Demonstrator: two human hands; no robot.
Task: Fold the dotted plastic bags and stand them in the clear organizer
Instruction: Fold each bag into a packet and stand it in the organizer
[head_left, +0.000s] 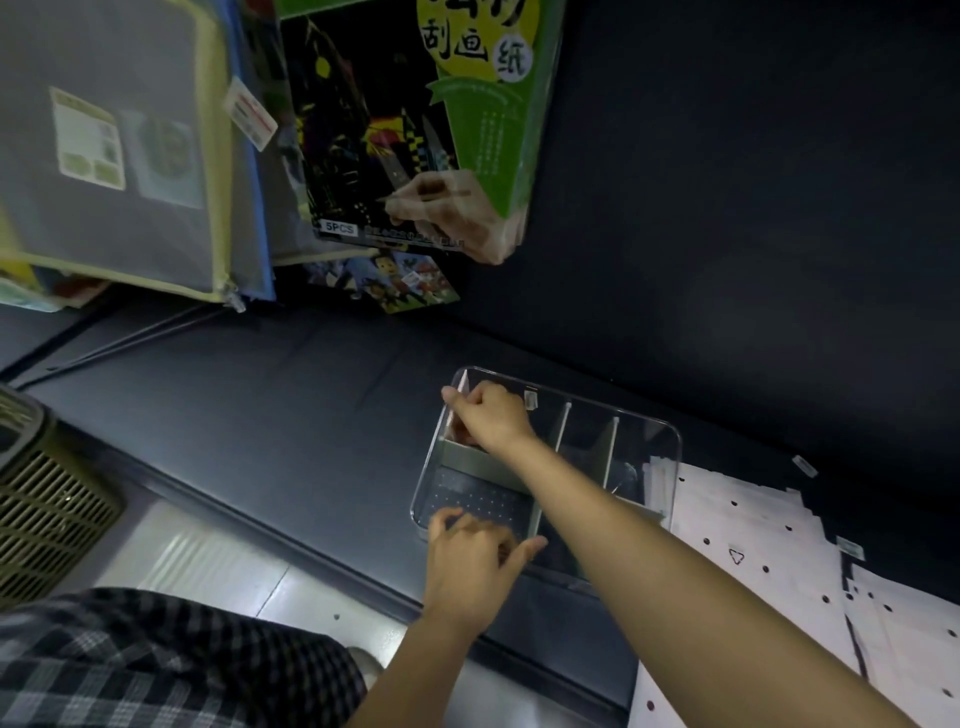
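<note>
The clear organizer with grey dividers sits on the dark shelf. My right hand reaches into its far-left compartment, pinched on a folded dotted bag that stands against the left wall. Only that bag's white top edge shows. My left hand is at the organizer's near-left corner, fingers curled over the rim and thumb spread out to the right. Just beyond those fingers, a folded dotted bag fills the near-left compartment. A pile of flat white dotted bags lies to the right of the organizer.
Zip pouches and a scratch-art pack hang above the shelf at the back left. A slatted olive basket stands at the left. The shelf's front edge runs diagonally in front of my checked clothing.
</note>
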